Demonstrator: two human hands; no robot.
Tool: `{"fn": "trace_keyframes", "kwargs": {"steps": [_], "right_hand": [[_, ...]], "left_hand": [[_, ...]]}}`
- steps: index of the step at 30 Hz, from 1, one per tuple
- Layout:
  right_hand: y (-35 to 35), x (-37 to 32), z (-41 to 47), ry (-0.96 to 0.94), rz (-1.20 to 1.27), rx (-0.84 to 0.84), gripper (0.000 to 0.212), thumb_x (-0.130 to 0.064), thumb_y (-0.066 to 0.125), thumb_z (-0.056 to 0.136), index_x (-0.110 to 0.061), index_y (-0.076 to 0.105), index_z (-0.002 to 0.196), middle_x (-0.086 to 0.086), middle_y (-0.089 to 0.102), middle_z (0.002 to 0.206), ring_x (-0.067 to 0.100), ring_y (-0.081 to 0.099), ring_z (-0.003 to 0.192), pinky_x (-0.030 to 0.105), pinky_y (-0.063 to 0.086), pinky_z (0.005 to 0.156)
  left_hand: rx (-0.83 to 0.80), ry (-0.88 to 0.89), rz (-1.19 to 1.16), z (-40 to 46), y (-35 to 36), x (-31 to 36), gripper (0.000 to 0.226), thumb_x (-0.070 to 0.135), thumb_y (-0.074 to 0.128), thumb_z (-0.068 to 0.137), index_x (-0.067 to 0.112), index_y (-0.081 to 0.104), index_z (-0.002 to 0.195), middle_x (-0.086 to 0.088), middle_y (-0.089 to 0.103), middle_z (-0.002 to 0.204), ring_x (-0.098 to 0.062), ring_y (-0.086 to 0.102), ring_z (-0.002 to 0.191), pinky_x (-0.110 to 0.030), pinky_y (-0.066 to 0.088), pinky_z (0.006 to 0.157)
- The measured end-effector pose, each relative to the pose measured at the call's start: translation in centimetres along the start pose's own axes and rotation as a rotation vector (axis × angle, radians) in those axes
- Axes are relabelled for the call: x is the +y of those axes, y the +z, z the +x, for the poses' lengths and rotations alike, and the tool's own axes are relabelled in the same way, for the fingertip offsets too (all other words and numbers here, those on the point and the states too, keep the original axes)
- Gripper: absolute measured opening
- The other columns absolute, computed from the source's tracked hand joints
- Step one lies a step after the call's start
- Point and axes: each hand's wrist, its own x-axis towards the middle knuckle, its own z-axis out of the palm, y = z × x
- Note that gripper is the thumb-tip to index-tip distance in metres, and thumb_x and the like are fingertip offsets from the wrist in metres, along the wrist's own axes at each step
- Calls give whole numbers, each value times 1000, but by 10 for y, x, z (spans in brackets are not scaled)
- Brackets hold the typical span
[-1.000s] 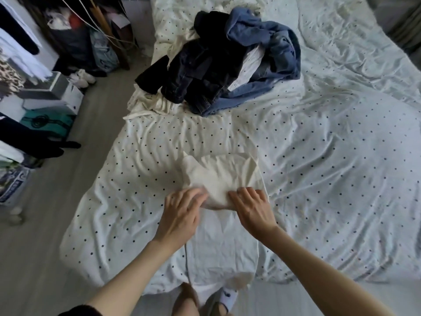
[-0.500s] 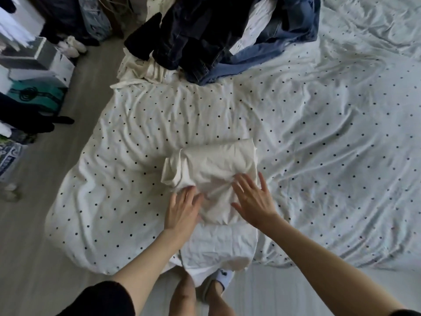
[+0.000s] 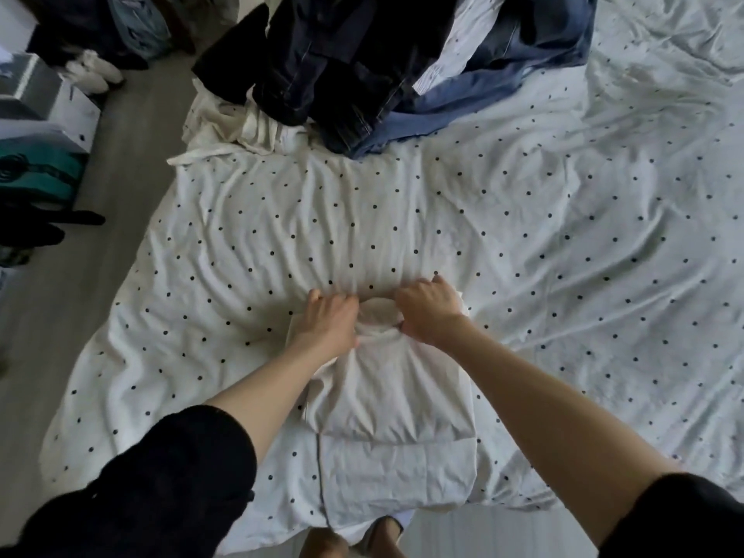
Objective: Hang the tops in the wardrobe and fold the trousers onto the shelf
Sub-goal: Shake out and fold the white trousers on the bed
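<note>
Head cam looks straight down at the bed with the white black-dotted sheet (image 3: 523, 243). Folded cream cotton trousers (image 3: 386, 396) lie near the bed's front edge. Left hand (image 3: 328, 322) and right hand (image 3: 428, 310) both have their grip curled round the far fold of the trousers. Heap of dark and blue denim clothes (image 3: 382, 62) sits well apart, further up the bed.

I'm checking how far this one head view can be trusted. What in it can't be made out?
- Fingertips of the left hand and right hand: curled out of sight over the far edge of the folded cream garment.
- Heap of dark and blue denim clothes: cut off by the top edge, so the pieces cannot be counted.
- Wardrobe and shelf: not in view.
</note>
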Motion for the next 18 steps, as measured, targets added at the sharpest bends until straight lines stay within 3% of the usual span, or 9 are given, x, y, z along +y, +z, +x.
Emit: {"fn": "trace_keyframes", "kwargs": {"steps": [2,4,7,10,14,18], "right_hand": [[-10,7,1,7,58,0,21,-21,53,87,-18,62,107,1,64,111,23,60,105,30,36,81],[-27,17,2,6,72,48,17,-19,52,86,-16,62,100,3,64,106,26,61,97,29,34,71],[-71,33,5,18,66,131,15,-20,53,87,-14,63,96,3,62,101,26,59,89,29,32,67],[-139,52,13,84,35,245,14,-22,52,90,-15,59,99,6,65,101,28,59,87,30,31,68],[-227,71,20,189,-66,578,18,-12,50,87,-11,54,104,9,67,100,31,60,94,33,23,72],[-265,72,18,193,-173,926,20,7,60,64,-7,58,79,8,60,64,29,58,64,33,36,65]], "left_hand": [[30,-1,-64,5,-8,-5,28,31,60,88,16,56,112,-7,61,116,-26,58,107,-34,38,88],[96,-5,-141,9,-27,-14,23,29,62,86,20,62,107,-7,65,111,-28,61,102,-32,42,77],[168,25,-171,17,-75,-20,24,32,65,84,20,65,104,-5,67,105,-28,63,97,-31,42,71],[345,23,-120,23,-146,-20,18,27,59,87,18,63,103,-7,64,105,-30,62,95,-31,37,67],[757,38,1,22,-243,-18,17,13,55,87,15,59,103,-5,60,105,-26,57,100,-35,35,78],[1009,-3,27,23,-277,-20,12,11,50,91,14,54,103,-5,56,101,-25,52,97,-35,33,81]]}}
